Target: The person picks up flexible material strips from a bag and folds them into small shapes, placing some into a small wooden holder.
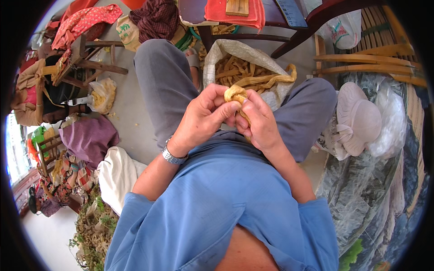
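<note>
Above my lap, between my knees, a yellow-brown, soft-looking strip (235, 93) is folded into a loop or knot. My left hand (203, 116) pinches its left side between thumb and fingers. On the other side, my right hand (259, 121) grips the strip, and a length of it runs down between the fingers. The fingertips partly hide how it is wound. Just beyond my hands stands an open pale woven sack (210, 67), holding several similar long strips (233, 71). One of them hangs over the sack's right rim.
A dark table (192, 10) with a red towel (257, 14) stands ahead. Wooden stools (101, 65) and a plastic bag (104, 95) are left. A sun hat (361, 119) lies right. Dried plants (97, 228) lie at lower left, near a white cloth (116, 174).
</note>
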The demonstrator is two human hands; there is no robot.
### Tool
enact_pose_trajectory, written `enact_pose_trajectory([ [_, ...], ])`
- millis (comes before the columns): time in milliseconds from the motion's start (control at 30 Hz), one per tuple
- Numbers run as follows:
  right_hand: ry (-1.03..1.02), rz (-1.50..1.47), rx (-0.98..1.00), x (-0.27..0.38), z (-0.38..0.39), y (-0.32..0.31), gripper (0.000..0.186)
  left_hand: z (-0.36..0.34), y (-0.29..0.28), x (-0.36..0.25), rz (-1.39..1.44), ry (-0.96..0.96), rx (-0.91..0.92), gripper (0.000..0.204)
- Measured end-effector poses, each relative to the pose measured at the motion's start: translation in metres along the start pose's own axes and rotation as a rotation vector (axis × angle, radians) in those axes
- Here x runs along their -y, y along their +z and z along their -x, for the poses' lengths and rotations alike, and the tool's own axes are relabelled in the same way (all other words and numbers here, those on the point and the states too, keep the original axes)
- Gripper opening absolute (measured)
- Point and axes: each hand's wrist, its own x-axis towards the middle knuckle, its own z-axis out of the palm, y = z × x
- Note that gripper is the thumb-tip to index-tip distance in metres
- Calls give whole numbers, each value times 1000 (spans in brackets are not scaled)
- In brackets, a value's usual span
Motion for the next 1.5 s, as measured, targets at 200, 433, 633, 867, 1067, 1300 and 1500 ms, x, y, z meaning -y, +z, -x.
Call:
enact_pose_trajectory([
  [200, -330, 631, -89, 3, 8, 6, 19, 0, 16, -5, 6, 13, -227, 15],
  [433, -695, 1343, 4, 3, 7, -12, 35, -1, 19, -14, 252, -252, -197, 24],
  [633, -232, 957, 44, 33, 16, -22, 29, 6, 30, -24, 44, -189, -111, 24],
  [867, 379, 286, 352, 54, 13, -48, 28, 3, 19, -22, -817, 348, 67, 13],
  [1067, -58, 878, 441, 77, 17, -57, 21, 20, 17, -57, -438, -137, 189, 12],
  [1300, -752, 1200, 237, 63, 21, -52, 16, 18, -1, -50, 248, -538, 238, 40],
  [1500, -984, 1615, 283, 64, 35, -41, 21, -8, -4, -55, 48, -527, 453, 59],
])
